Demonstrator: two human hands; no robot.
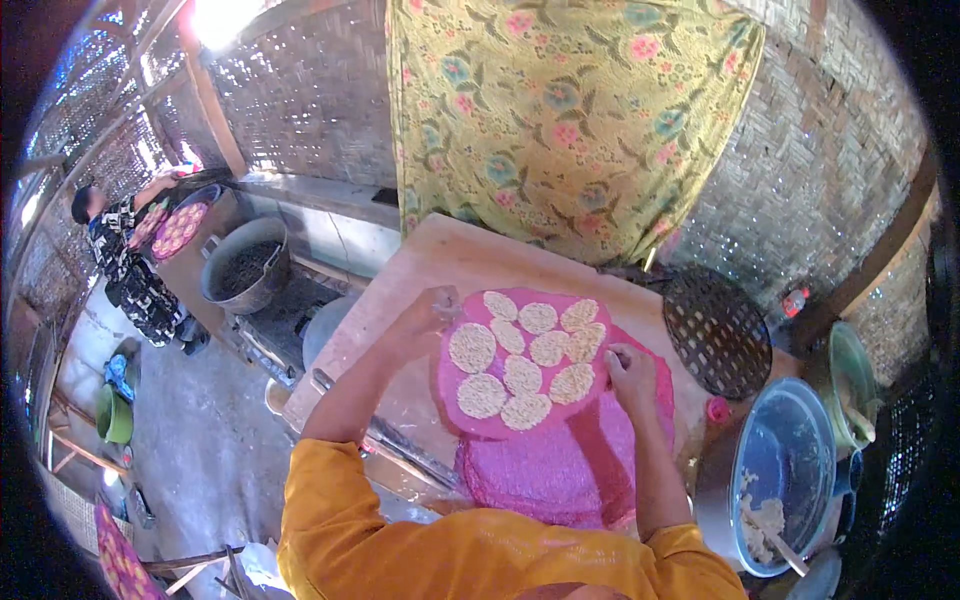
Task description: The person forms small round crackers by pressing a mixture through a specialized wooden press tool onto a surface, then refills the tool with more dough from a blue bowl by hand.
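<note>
A round pink sheet or tray (536, 360) bears several flat, pale, grainy discs (481, 395) that look like rice or dough rounds. My left hand (431, 319) grips its far left rim. On the right rim, my right hand (630, 371) pinches the edge between thumb and fingers. The pink round is held over a pink woven plastic sheet (540, 480), which lies on a broad tabletop (405, 360); its shadow falls across that sheet.
Right of the table stand a blue basin (787, 427) with pale dough (765, 517) and a utensil, and a dark woven round tray (716, 334). A floral cloth (570, 120) hangs behind. At left are a grey bucket (251, 277) and another person (127, 255) beside more laden pink rounds (180, 231).
</note>
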